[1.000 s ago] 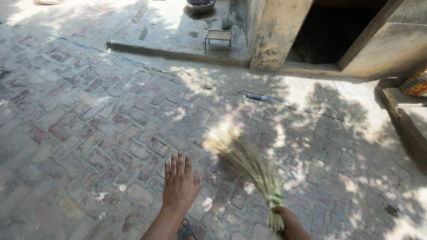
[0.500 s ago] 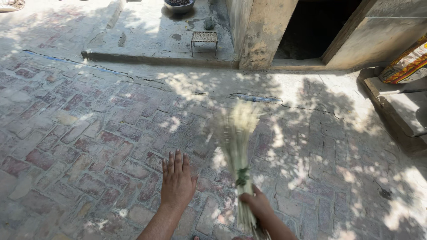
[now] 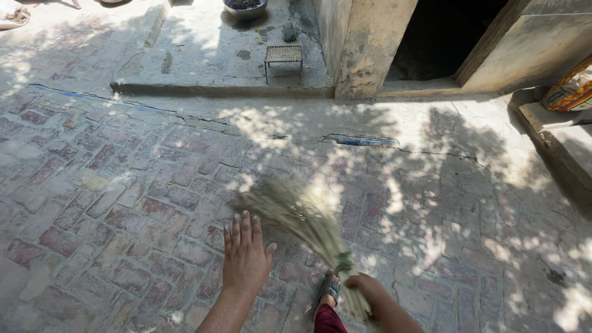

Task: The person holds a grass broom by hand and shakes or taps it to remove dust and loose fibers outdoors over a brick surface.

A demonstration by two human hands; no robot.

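Below the small woven stool [image 3: 283, 55], on the brick floor [image 3: 111, 203], the right hand [image 3: 365, 288] grips a grass broom [image 3: 296, 216] just under its green binding; bristles look light, flexible. The left hand [image 3: 245, 259] hangs open, fingers extended, beside the bristles.

Outdoor courtyard of a rural home, paved in worn brick paving [image 3: 123, 203] under dappled tree shade. Beyond it, a raised concrete platform [image 3: 203, 55] bearing a small woven stool [image 3: 283, 55] and a metal bowl [image 3: 245, 7]. Right of the stool, a plastered pillar [image 3: 370, 46] beside a dark doorway [image 3: 441, 37].
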